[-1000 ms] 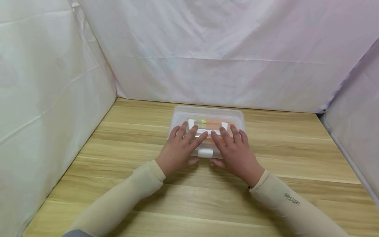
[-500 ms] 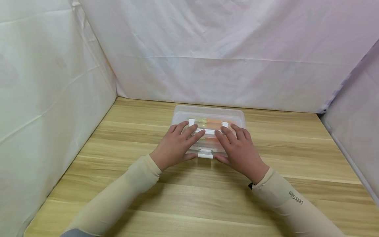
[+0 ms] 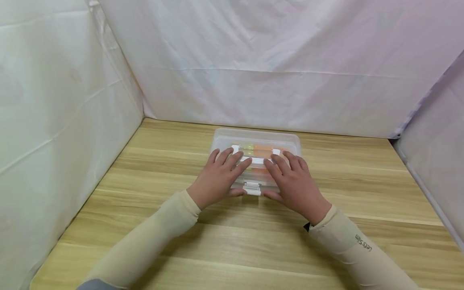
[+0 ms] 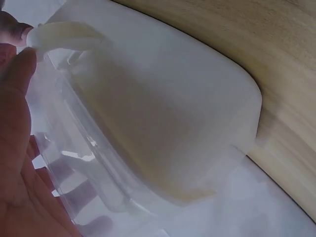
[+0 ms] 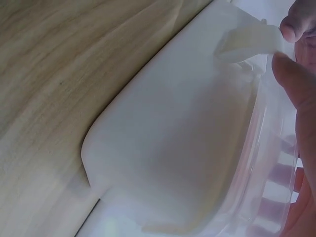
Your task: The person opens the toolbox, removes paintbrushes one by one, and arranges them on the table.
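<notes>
A clear plastic storage box (image 3: 255,135) with a lid, a white carry handle (image 3: 258,160) and a white front latch (image 3: 252,188) lies on the wooden table. Orange and yellowish items (image 3: 262,151) show through the lid. My left hand (image 3: 214,181) rests spread over its left part, thumb at the latch's left end. Mirroring it, my right hand (image 3: 299,187) lies over the right part, thumb beside the latch's right end. Both wrist views show the latch (image 4: 64,37) sticking outward from the box front, with thumb tips at its ends. The palms hide the lid's front corners.
The wooden table (image 3: 362,193) spreads around the box. A white cloth wall (image 3: 272,96) rises close behind it, with further cloth walls at the left (image 3: 54,121) and right (image 3: 435,141).
The front latch has swung outward and down from lying flat against the box front. Both thumbs have shifted slightly, the hands drawing a little apart; the box has stayed nearly in place.
</notes>
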